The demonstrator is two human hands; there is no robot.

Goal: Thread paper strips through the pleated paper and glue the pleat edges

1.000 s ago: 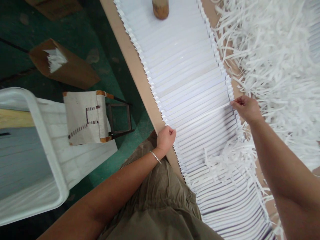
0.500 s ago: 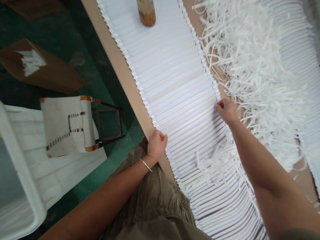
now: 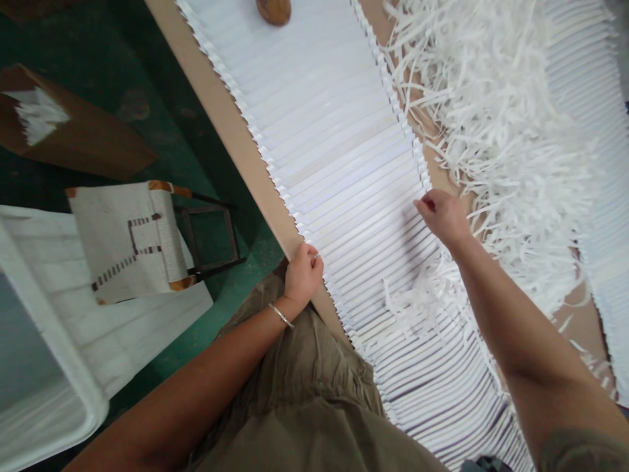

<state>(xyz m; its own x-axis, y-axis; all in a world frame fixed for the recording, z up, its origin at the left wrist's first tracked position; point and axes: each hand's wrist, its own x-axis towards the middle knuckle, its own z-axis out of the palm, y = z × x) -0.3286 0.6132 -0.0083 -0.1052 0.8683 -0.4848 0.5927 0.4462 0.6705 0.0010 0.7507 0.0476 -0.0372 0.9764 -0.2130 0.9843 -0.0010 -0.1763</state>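
Handling the row of white strips (image 3: 339,147), lying on the brown tabletop (image 3: 216,105). Got left hand (image 3: 301,276) curled closed at the left edge, right hand (image 3: 445,215) pinched by the right; can't tell if gripping any. Probably best to go light and even, avoiding curly shreds (image 3: 425,298).

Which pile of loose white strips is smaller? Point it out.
The small pile on the layered row, beside the right forearm; the other pile, far larger, spreads beside that row.
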